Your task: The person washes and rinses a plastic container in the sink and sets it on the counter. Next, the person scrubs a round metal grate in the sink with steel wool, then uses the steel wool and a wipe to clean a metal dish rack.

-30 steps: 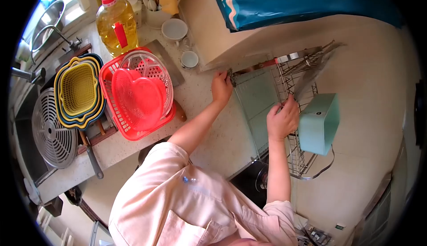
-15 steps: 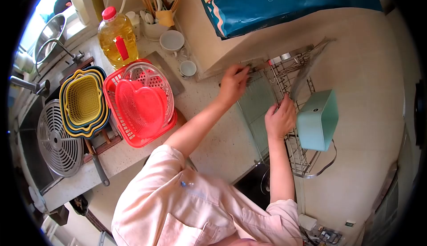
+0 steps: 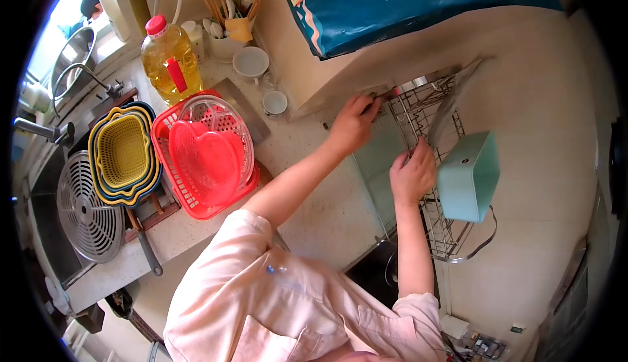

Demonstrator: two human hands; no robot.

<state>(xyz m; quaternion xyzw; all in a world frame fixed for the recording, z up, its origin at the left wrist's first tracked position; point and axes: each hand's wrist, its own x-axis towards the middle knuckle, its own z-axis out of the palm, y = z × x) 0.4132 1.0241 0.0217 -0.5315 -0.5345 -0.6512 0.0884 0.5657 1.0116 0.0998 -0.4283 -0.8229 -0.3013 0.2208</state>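
A metal wire rack [image 3: 426, 110] runs along the wall, with a light-green box-shaped holder [image 3: 466, 177] hanging at its near part. My right hand [image 3: 414, 173] is closed on the front edge of the rack, beside the green holder. At the rack's far left end is my left hand [image 3: 355, 125], its fingers curled closed; whatever they hold is hidden. A greyish, clear strip [image 3: 448, 103] lies slanted across the rack. Beneath both hands is a pale green glass panel [image 3: 379, 165].
To the left on the counter sit a red basket [image 3: 196, 201] with a heart-shaped strainer, stacked yellow and blue baskets [image 3: 124, 149], an oil bottle [image 3: 171, 64] and cups [image 3: 251, 63]. A large teal bag [image 3: 405, 15] lies on the ledge above. The sink [image 3: 49, 231] is far left.
My left hand has moved slightly right, closer to the rack's end, and its fingers have curled in more. My right hand stays on the rack in the same place.
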